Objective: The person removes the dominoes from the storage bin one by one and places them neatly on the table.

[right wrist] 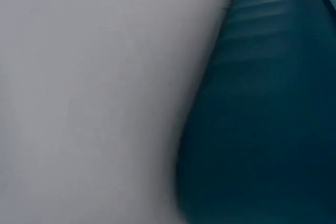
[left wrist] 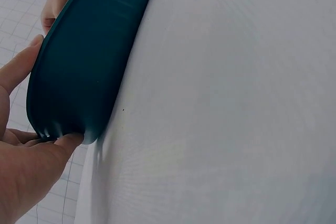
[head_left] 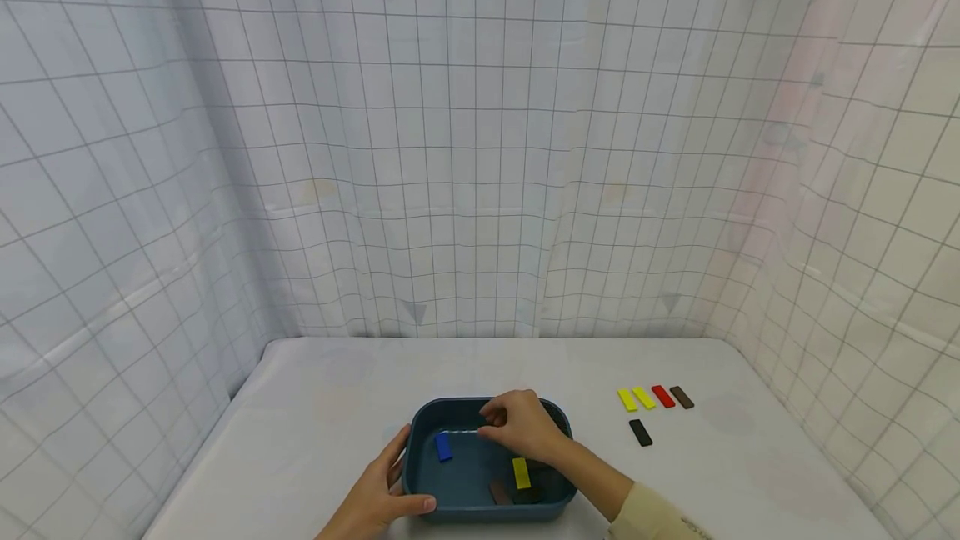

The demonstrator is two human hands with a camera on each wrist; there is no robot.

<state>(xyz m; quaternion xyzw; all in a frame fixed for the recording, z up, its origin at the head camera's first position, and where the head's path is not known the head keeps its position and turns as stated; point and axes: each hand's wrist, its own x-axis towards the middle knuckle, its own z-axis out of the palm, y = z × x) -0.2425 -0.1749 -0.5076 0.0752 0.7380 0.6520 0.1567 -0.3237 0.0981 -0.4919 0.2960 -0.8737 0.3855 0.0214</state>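
Note:
A dark blue-green plastic bin rests on the white table. My left hand grips its left end, thumb at the near rim and fingers along the outer side; the left wrist view shows these fingers against the bin wall. Over the bin's far right part is my right hand, fingers bent, thumb and index tips apart, with no block showing between them. Inside the bin lie a blue block, a yellow block, a brown block and dark pieces partly in shadow.
Right of the bin, two yellow blocks, a red block and a brown block form a row on the table. A black block lies nearer. White grid-patterned curtains enclose the table's back and sides.

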